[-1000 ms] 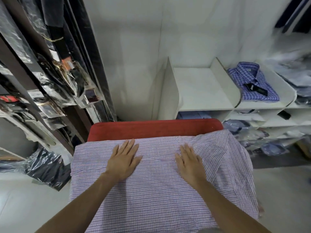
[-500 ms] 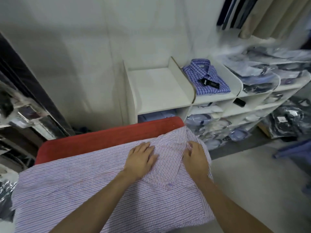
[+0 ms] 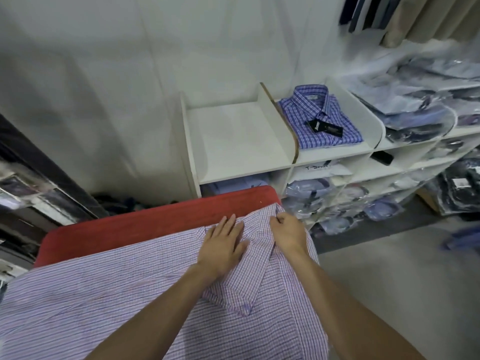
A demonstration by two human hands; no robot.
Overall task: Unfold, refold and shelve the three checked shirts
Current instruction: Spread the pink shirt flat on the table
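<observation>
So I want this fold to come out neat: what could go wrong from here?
1. The pink checked shirt hangs past the right end of the red padded board; it could slide toward the floor.
2. The right hand pinches fabric near the collar while the left hand presses flat; an uneven pull may crease it.
3. The pointed fold looks skewed, so the refold may end lopsided.
</observation>
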